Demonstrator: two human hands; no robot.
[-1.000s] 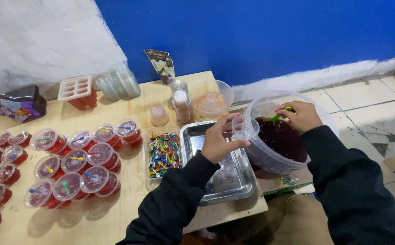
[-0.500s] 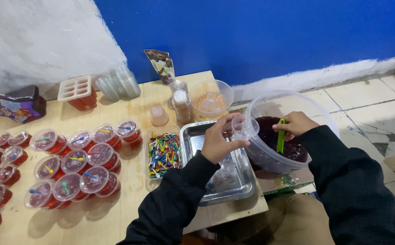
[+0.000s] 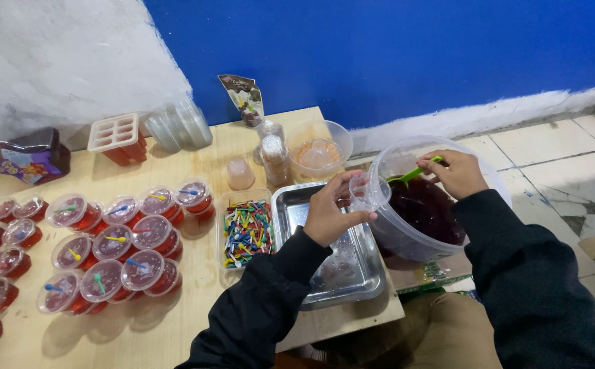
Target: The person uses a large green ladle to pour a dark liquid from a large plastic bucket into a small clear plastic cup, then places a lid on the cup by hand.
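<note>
At centre frame the left hand (image 3: 329, 213) is closed around a small clear plastic cup (image 3: 368, 192), holding it tilted against the near rim of a large clear plastic tub (image 3: 407, 236) filled with dark red jelly (image 3: 426, 208). At centre right the right hand (image 3: 456, 172) is closed on the handle of a green plastic spoon (image 3: 417, 173), whose bowl points down-left toward the jelly surface; whether the spoon tip touches the jelly cannot be determined. The tub sits right of centre, at the right edge of the light wooden tabletop (image 3: 195, 314), just beside a rectangular stainless-steel tray (image 3: 352, 273) located below the left hand. Left of the tray lies a clear container of small multicoloured plastic spoons (image 3: 246, 229). At left of frame, rows of lidded clear cups of red jelly (image 3: 109, 249) stand close together, each with a coloured spoon on the lid. At upper centre, a clear bowl with orange contents (image 3: 319, 152) stands near the tub. At upper left are a white ice-lolly mould (image 3: 114, 133), a stack of clear lids (image 3: 178, 126) and a dark purple packet (image 3: 29, 156).
</note>
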